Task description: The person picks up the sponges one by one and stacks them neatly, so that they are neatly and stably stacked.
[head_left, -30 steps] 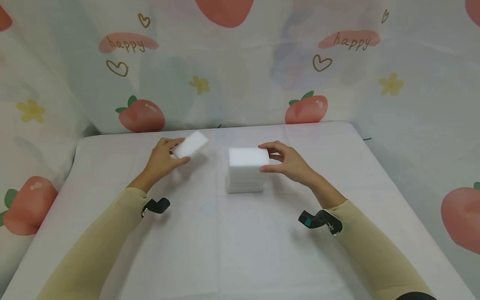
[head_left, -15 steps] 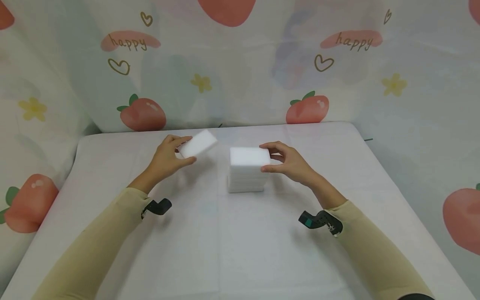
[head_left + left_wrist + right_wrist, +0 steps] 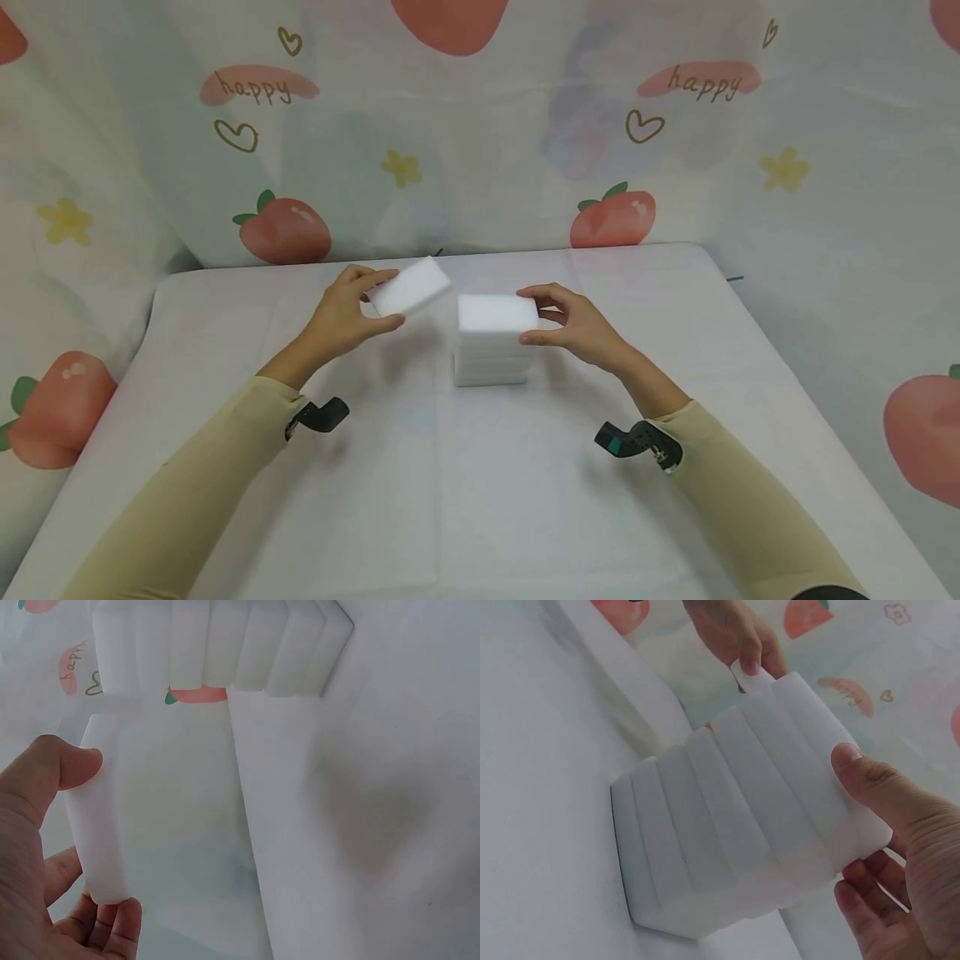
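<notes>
Several white sponge blocks lie flat on one another in a stack near the middle of the table; their edges are slightly out of line in the right wrist view. My left hand pinches a single white sponge by its ends, thumb on the near side and fingers on the far side. That sponge is tilted, in the air to the left of the stack and apart from it. At the right end of the stack, my right hand grips the top sponge between thumb and fingers.
A white cloth covers the table. Behind it hangs a pale curtain printed with peaches, hearts and flowers. Small black cameras sit on both wrists.
My left hand has moved to the right with its sponge, closer to the stack. The right hand and the stack stay in place.
</notes>
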{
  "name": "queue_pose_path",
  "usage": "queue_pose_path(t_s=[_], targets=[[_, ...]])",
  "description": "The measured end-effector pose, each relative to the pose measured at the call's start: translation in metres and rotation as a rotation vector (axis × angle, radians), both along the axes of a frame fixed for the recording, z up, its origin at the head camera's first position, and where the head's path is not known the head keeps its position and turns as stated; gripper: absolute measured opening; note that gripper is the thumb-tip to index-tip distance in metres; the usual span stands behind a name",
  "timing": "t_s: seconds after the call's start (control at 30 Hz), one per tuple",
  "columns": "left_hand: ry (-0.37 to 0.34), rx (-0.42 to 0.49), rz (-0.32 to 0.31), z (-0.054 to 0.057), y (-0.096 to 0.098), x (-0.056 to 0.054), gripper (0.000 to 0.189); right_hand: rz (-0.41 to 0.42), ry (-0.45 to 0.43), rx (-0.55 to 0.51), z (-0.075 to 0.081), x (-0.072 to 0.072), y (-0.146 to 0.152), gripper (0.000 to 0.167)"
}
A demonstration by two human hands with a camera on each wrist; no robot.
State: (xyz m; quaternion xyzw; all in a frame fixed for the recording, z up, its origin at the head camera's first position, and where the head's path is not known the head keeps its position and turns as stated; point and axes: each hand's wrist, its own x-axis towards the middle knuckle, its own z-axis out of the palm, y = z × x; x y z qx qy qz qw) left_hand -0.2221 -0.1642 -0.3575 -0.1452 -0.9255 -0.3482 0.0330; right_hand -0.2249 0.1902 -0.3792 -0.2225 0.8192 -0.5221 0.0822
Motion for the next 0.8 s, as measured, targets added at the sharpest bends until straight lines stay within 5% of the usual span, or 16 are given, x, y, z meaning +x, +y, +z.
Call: queue_pose_path(t_s=[0.8], targets=[[-0.011, -0.018, -0.05, 0.011, 0.003, 0.005, 0.069, -0.008, -0.001, 0.008, 0.0, -0.002, -0.001, 0.065]])
